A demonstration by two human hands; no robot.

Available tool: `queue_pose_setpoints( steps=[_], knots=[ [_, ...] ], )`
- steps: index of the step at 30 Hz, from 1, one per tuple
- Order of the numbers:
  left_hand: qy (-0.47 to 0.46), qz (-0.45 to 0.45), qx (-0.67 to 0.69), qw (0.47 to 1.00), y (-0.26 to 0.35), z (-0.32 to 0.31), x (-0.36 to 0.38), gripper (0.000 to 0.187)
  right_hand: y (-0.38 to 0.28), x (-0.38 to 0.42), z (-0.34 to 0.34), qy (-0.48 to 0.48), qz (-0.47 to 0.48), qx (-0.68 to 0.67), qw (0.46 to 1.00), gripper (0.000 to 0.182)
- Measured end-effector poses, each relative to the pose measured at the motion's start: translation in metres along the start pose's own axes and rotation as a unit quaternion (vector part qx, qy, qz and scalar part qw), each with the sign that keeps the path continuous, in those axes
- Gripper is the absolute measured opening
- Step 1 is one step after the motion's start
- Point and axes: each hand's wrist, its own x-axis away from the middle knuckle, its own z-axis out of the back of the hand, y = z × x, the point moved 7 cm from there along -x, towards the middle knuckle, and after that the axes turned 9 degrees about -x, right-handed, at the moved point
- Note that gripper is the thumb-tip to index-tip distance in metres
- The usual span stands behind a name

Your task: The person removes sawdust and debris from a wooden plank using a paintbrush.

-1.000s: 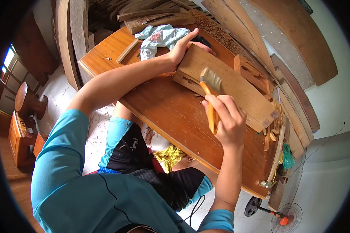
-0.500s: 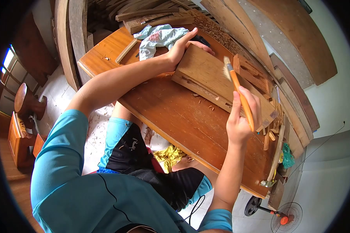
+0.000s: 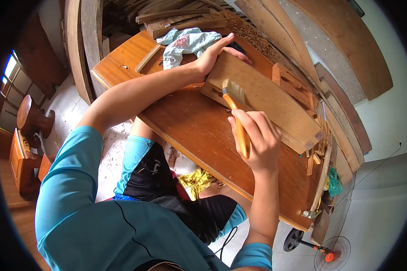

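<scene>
A long, thick wooden block [image 3: 276, 101] lies slantwise on the brown table. My left hand [image 3: 211, 58] grips its upper left end, palm pressed against that end and some fingers hidden behind it. In my right hand [image 3: 261, 143] is a paintbrush [image 3: 241, 135] with an orange handle, the fingers closed around it. Its pale bristles are blurred and lie over the block's broad face, close to my left hand. Beyond my left hand a crumpled light-blue cloth [image 3: 185, 43] rests on the table.
The wooden table [image 3: 181, 119] carries a thin wood strip [image 3: 148, 58] on its left and a chiselled wood piece [image 3: 294, 88] behind the block. Wood scraps [image 3: 315, 158] and a hammer [image 3: 310, 214] lie at the right edge. Boards lean behind; a fan [image 3: 331, 256] stands lower right.
My right hand has moved left with the paintbrush, bringing the bristles from the block's far side to near its left end. The block has turned slightly, its front side less visible.
</scene>
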Motion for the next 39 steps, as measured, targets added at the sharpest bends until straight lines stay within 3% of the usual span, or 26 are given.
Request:
queue_pose_setpoints(
  steps=[4, 7, 11, 14, 15, 18, 19, 24, 26, 39],
  knots=[
    [-0.006, -0.003, 0.004, 1.0, 0.0, 0.0, 0.001, 0.082, 0.005, 0.002, -0.004, 0.015, -0.014, -0.047, 0.999, 0.027],
    [-0.005, -0.001, 0.003, 1.0, 0.0, 0.0, 0.0, 0.083, 0.011, 0.005, 0.0, 0.081, -0.025, -0.089, 0.992, 0.029],
    [-0.01, 0.001, 0.003, 1.0, -0.003, 0.002, -0.002, 0.083, 0.027, 0.01, 0.015, 0.146, -0.097, -0.067, 0.982, 0.024],
    [0.0, 0.0, -0.01, 1.0, -0.001, 0.001, -0.001, 0.083, 0.046, 0.026, 0.026, 0.216, -0.207, -0.104, 0.949, 0.022],
    [0.004, 0.004, -0.011, 1.0, 0.0, 0.001, 0.0, 0.083, 0.049, 0.027, 0.03, 0.254, -0.187, -0.099, 0.944, 0.022],
    [0.01, 0.009, -0.007, 1.0, -0.001, 0.0, 0.001, 0.082, 0.041, 0.025, 0.042, 0.235, -0.141, -0.003, 0.962, 0.024],
    [0.009, 0.009, -0.004, 1.0, -0.001, 0.0, 0.0, 0.082, 0.032, 0.015, 0.042, 0.223, -0.052, 0.044, 0.972, 0.024],
    [-0.002, 0.006, 0.007, 1.0, -0.003, 0.002, -0.003, 0.082, 0.012, 0.006, 0.016, 0.087, -0.069, 0.044, 0.993, 0.033],
    [-0.001, 0.005, 0.005, 1.0, -0.002, 0.001, -0.001, 0.083, 0.008, 0.004, 0.007, 0.069, -0.03, 0.04, 0.996, 0.03],
    [0.003, 0.0, -0.004, 1.0, 0.0, 0.0, 0.0, 0.081, 0.009, 0.005, -0.01, 0.07, -0.071, -0.102, 0.99, 0.026]
  ],
)
